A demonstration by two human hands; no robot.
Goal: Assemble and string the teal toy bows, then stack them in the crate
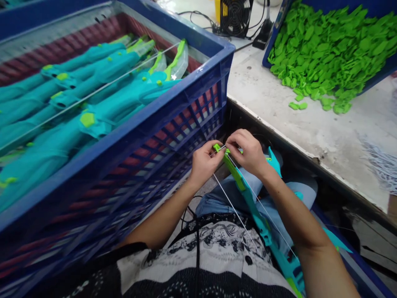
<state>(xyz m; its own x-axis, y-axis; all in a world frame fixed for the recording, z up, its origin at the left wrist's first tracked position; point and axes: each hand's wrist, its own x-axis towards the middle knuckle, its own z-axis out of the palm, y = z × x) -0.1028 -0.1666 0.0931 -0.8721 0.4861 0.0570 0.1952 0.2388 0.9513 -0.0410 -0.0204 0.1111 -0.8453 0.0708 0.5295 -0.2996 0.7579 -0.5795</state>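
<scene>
A turquoise and green toy bow [254, 207] lies slantwise across my lap, its green tip pointing away from me. My left hand [207, 162] is closed on that tip, thumb and fingers pinching it. Close beside it, my right hand [246, 150] pinches the white string [263, 207] at the tip. One stretch of the string runs down along the bow, and another hangs toward my shirt. The exact hold of the right fingertips is partly hidden.
On the left stands a large blue crate [173, 136] with several turquoise toy bows [114, 95]. A blue bin [267, 58] of green plastic pieces [338, 54] lies tipped on the white table [257, 87]. White strings [383, 165] lie at right; a black fan [235, 18] stands behind.
</scene>
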